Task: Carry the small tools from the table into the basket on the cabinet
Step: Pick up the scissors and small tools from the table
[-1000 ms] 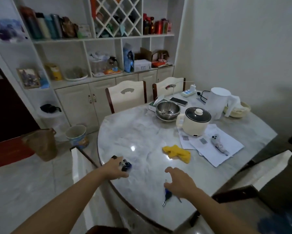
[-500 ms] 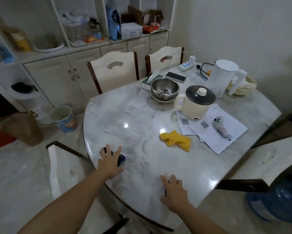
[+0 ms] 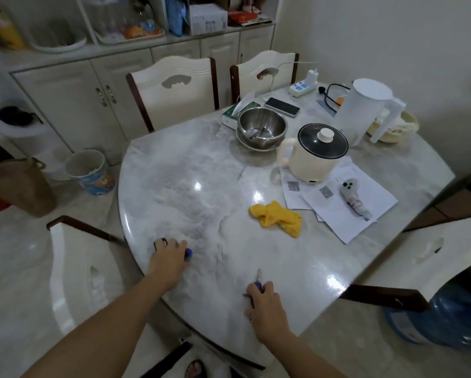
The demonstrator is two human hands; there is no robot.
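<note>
- Right hand [image 3: 265, 305]: closed round the blue-handled screwdriver [image 3: 259, 281] at the table [image 3: 215, 170] near edge; shaft points to 12 o'clock.
- Left hand [image 3: 169, 256]: curled over a small blue-and-black tool [image 3: 188, 252], at 10 o'clock from the right hand; grasp unclear.

Home dining room, marble table [image 3: 201, 186], dining chairs [image 3: 174, 85], cabinet [image 3: 73, 96], electric pot [image 3: 313, 156]

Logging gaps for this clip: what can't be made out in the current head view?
- Tool under the left hand: the hand hides it; only black and blue bits show, type unclear.
- Blue-handled tool in the right hand: fingers cover the handle; tip too small to identify.
- Cabinet: upper shelves cut off by the top edge; no basket identifiable.
</note>
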